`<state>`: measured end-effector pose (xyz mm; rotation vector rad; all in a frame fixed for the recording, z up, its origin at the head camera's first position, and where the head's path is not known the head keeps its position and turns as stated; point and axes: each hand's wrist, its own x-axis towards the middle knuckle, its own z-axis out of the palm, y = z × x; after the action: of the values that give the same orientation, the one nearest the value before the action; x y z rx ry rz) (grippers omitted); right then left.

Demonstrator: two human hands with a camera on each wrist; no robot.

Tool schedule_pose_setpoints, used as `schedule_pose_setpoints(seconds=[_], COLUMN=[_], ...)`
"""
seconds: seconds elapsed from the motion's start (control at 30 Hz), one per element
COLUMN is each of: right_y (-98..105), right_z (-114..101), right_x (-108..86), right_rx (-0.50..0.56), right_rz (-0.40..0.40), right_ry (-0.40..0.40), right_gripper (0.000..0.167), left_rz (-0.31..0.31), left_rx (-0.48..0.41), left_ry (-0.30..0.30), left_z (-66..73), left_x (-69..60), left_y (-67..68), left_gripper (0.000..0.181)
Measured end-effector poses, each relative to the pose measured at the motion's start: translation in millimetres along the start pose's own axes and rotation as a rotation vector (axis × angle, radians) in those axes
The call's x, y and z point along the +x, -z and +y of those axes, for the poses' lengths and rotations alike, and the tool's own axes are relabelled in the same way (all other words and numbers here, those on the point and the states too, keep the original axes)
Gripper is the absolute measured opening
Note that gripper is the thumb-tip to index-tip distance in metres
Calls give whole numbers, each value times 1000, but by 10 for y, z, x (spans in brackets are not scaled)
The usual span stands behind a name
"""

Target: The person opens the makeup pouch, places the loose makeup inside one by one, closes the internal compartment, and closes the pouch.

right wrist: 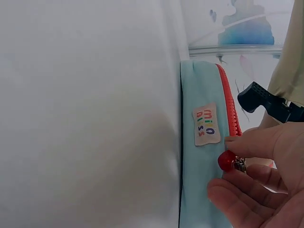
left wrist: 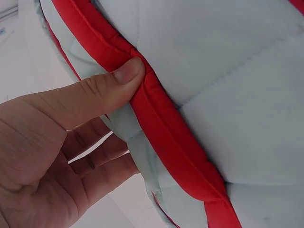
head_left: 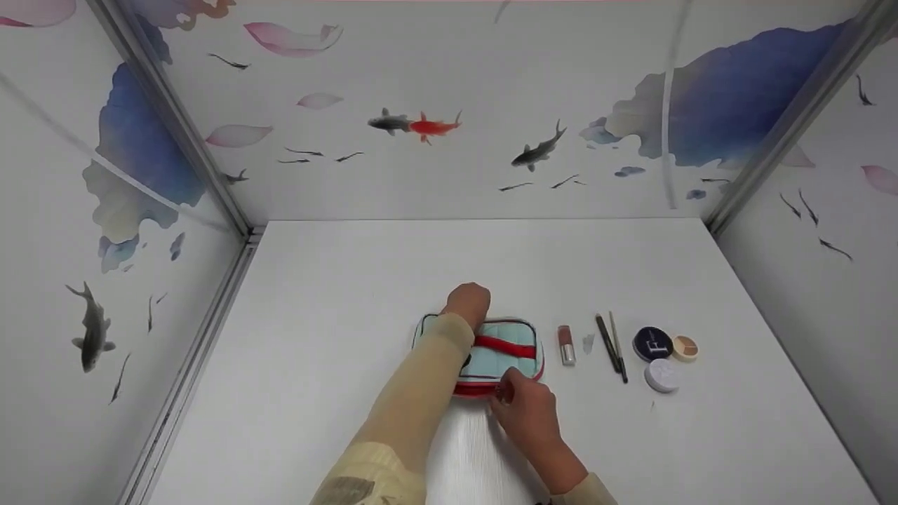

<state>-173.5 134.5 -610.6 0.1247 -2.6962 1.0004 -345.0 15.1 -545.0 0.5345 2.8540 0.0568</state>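
A light blue quilted pouch (head_left: 501, 361) with red trim and a red strap (head_left: 505, 346) lies on the white table. My left hand (head_left: 468, 301) reaches across to its far side; in the left wrist view the hand (left wrist: 71, 123) has its thumb on the red trim (left wrist: 166, 137) and its fingers behind the pouch's edge. At the near edge, my right hand (head_left: 527, 410) holds the zipper end; the right wrist view has the hand (right wrist: 263, 175) around a red ball charm (right wrist: 227, 161) with a metal piece, beside the red zipper (right wrist: 229, 99) and a label (right wrist: 206, 124).
Right of the pouch lie a lip gloss tube (head_left: 566, 345), a small clear item (head_left: 588, 343), two slim pencils (head_left: 610, 347), a dark round compact (head_left: 652, 344), a beige round case (head_left: 685, 348) and a white round case (head_left: 661, 376). Patterned panels (head_left: 449, 105) enclose the table.
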Motion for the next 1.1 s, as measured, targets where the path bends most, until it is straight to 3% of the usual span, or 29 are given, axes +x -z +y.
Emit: schedule_pose_setpoints(seconds=[0.33,0.37,0.57,0.6,0.73,0.97,1.1], right_y=[10,23,124,137,173,209,241], right_z=[47,46,41,44,62,78,99], right_x=[2,6,17,19,22,24,41], right_rx=[58,65,115,118,123,111,116], right_rz=[34,32,-1,-7,-14,-38,-47], right_ry=[13,13,-2,-7,-12,-23,-52], right_gripper=[27,26,28,29,29,28,28], left_rz=[-15,12,12,-14,-16,42,53], left_rx=[13,18,10,3,-4,-14,10], left_ry=[16,11,16,22,31,83,66], left_z=[-11,-32,-36,-12,-5,90,152], left_x=[39,97,134,73,65,45,64], left_y=[-18,-94,-146,-75,-72,-77,-100], left_gripper=[22,20,20,22,22,26,28])
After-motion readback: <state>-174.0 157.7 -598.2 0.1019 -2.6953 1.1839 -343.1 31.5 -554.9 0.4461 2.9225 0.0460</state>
